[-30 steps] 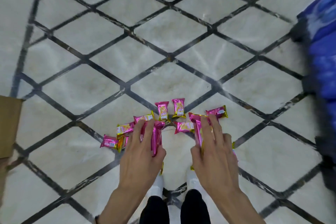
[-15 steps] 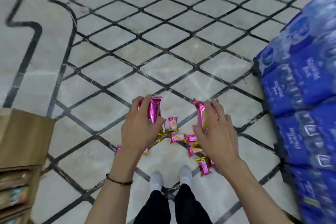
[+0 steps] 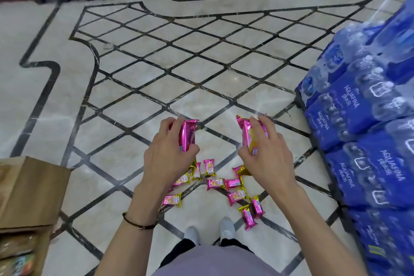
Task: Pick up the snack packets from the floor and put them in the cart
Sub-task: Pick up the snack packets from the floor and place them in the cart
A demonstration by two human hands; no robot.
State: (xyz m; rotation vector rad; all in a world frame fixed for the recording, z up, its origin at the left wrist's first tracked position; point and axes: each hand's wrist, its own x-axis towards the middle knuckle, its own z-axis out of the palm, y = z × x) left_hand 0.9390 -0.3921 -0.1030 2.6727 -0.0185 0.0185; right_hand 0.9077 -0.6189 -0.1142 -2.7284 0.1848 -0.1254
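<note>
Above the floor [image 3: 134, 74] | left hand [image 3: 170, 159] grips pink packet [image 3: 187, 134] | right hand [image 3: 266, 159] grips second packet [image 3: 245, 132] | many loose packets [image 3: 234, 184] lie below, uncollected | cart out of view

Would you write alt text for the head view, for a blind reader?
The left hand and the right hand each grip pink packets above loose packets scattered on the tiled floor. Blue water packs stand right, a cardboard box left.

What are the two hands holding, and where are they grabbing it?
The left hand grips a pink snack packet round its lower end. The right hand grips a second packet by its lower half, fingers across it.
</note>
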